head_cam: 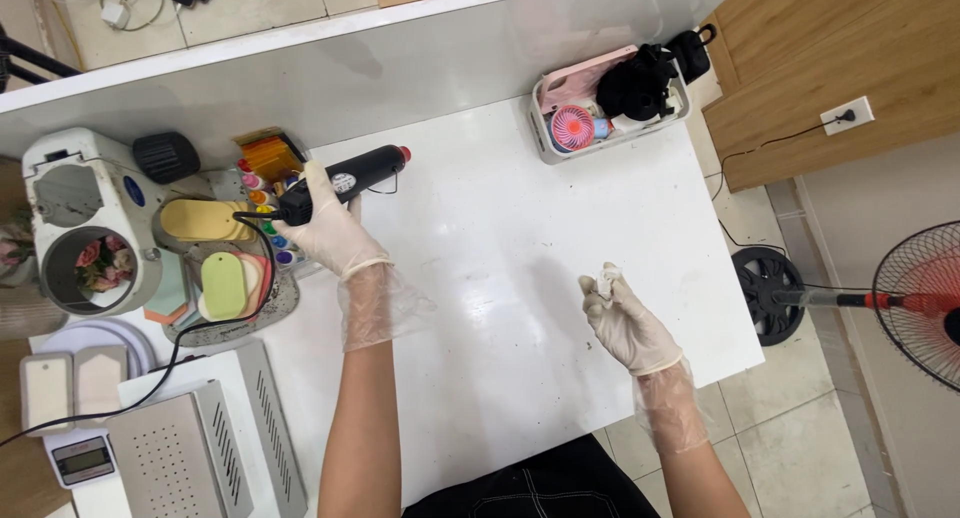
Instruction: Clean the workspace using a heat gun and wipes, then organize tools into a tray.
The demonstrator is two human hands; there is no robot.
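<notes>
Above the white table (480, 278), left hand (325, 228) grips a black heat gun (350, 176) (nozzle pointing beyond fingertips); right hand (625, 323) pinches 1 white wad (605, 278).

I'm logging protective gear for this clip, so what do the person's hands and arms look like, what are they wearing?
Both hands, left and right, wear thin whitish disposable gloves with rolled cuffs at the wrists. Over each forearm sits a loose, clear, crinkled plastic layer, like a second glove or short sleeve, left and right. Above that the arms are bare: no sleeves, watch or jewellery visible.
</notes>
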